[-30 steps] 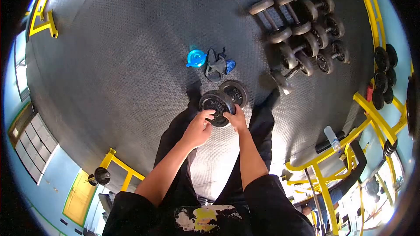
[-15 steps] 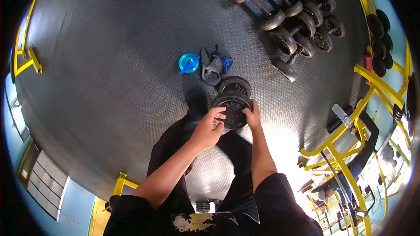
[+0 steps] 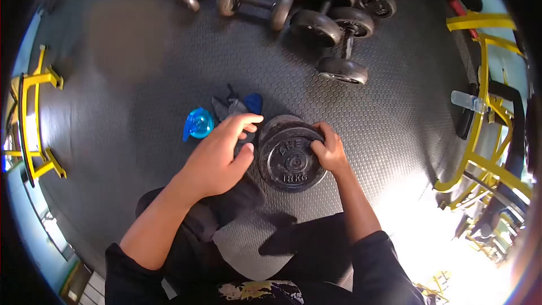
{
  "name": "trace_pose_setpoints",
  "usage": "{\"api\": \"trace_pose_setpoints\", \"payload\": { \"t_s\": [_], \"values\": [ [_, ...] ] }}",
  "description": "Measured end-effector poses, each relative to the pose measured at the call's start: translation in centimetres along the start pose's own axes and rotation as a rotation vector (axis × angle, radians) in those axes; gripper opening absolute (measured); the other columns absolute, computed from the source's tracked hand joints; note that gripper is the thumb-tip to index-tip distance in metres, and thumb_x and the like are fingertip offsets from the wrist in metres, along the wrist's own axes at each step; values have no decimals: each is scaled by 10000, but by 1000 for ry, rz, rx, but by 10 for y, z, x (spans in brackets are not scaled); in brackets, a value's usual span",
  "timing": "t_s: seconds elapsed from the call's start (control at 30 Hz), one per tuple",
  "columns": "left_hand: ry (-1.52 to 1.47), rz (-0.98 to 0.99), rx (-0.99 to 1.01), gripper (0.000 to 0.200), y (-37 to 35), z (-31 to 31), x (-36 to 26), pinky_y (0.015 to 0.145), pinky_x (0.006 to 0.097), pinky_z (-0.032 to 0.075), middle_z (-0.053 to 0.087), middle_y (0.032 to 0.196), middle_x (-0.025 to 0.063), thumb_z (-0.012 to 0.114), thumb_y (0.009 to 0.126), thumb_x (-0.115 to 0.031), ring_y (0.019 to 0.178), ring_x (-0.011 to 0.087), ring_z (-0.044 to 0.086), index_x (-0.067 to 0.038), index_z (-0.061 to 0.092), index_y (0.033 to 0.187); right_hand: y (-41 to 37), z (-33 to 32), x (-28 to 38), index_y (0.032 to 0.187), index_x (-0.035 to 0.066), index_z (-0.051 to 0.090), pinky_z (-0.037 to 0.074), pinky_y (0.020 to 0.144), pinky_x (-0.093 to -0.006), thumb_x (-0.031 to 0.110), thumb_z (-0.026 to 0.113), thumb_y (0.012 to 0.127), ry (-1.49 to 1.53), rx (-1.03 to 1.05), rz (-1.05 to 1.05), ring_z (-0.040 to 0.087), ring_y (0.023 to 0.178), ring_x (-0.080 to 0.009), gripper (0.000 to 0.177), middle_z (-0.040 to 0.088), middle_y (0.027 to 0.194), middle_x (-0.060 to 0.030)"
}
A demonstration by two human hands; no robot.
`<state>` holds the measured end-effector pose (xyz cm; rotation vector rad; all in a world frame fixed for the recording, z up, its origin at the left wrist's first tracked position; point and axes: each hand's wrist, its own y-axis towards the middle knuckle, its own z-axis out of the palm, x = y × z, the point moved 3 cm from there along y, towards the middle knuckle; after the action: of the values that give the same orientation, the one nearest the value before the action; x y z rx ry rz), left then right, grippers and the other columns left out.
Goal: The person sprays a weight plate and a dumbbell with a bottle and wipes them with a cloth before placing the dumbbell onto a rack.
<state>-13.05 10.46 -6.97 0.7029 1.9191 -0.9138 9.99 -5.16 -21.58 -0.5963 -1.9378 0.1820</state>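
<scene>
Right hand (image 3: pixel 332 149) gripped dumbbell (image 3: pixel 293 161) rim | left hand (image 3: pixel 214 161), grip open, hovered beside | balance favoured support from both sides

- Dumbbell (image 3: pixel 294 162): dark metal, low sheen, raised lettering cast into its plate.
- Other dumbbells (image 3: pixel 343 70): worn metal, scuffed and dull, with brownish rims.
- Floor (image 3: pixel 389 118): black, rubber-like, textured, glossy where light hits.
- Blue bottle (image 3: pixel 201 124): smooth, translucent plastic.
- Grey bundle (image 3: pixel 222 107): soft, matt cloth.
- Clear bottle (image 3: pixel 466 100): see-through plastic.
- Yellow frames (image 3: pixel 481 21): smooth painted metal.
- Sleeves (image 3: pixel 134 277): matt black cloth.
</scene>
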Motion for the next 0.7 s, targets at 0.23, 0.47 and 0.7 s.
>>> {"api": "trace_pose_setpoints", "payload": {
  "t_s": [0.23, 0.47, 0.7],
  "values": [
    [589, 14, -13, 518, -23, 14, -13, 940, 396, 490, 610, 1204, 167, 574, 905, -107, 1055, 293, 623, -103, 435, 1404, -2, 1, -3, 1129, -36, 603, 491, 908, -461, 292, 588, 788, -20, -41, -31, 633, 1050, -450, 473, 664, 1056, -301],
    [558, -17, -259, 540, -92, 21, -10, 901, 394, 512, 610, 1204, 176, 610, 892, -109, 1023, 287, 640, -94, 435, 1403, -15, 3, 13, 1068, -28, 698, 472, 965, -443, 621, 524, 906, -41, -158, 44, 622, 1096, -433, 691, 666, 1076, -298],
    [392, -264, -423, 529, -159, 38, 47, 848, 354, 520, 621, 1210, 128, 671, 885, -163, 933, 203, 641, -60, 494, 1373, -9, -1, 8, 1110, -19, 702, 468, 990, -422, 623, 531, 901, -72, -167, 35, 628, 1110, -410, 697, 672, 1107, -282]
  ]
}}
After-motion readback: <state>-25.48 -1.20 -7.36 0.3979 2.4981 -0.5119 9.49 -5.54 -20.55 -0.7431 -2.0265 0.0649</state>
